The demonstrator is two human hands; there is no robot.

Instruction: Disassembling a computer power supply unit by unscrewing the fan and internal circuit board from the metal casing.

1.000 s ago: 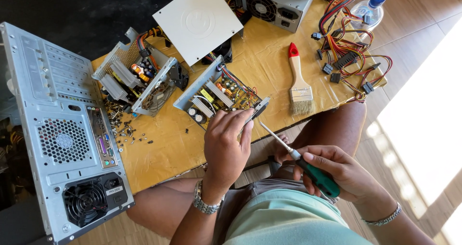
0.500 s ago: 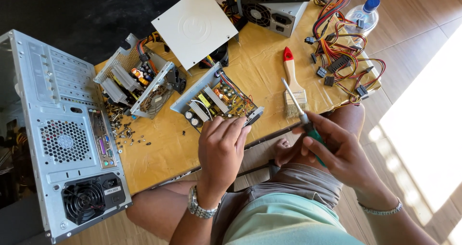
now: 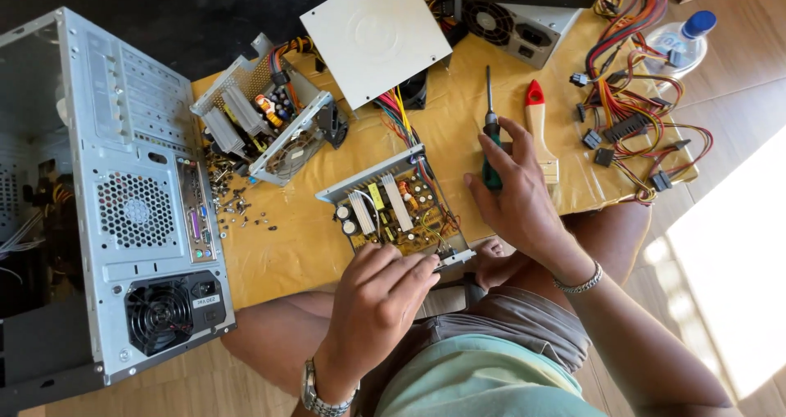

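Two hands [image 3: 378, 290]: bare PCB [image 3: 397, 212], green-grip screwdriver [image 3: 490, 142]

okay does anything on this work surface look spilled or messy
Yes. Small screws lie scattered loose on the yellow sheet beside the computer case, not gathered in any container. The cable bundle at the far right is also tangled.

By the left hand [image 3: 378, 298] lies 1 open circuit board [image 3: 397, 212]; beyond it stand 1 gutted power supply [image 3: 266, 118] and 1 computer case [image 3: 115, 196]. The right hand [image 3: 512, 192] holds 1 screwdriver [image 3: 490, 130], with 1 paintbrush [image 3: 539, 126] just beside it and 1 bottle [image 3: 678, 40] farther off. 2 more power supply boxes [image 3: 512, 11] sit beyond that hand.
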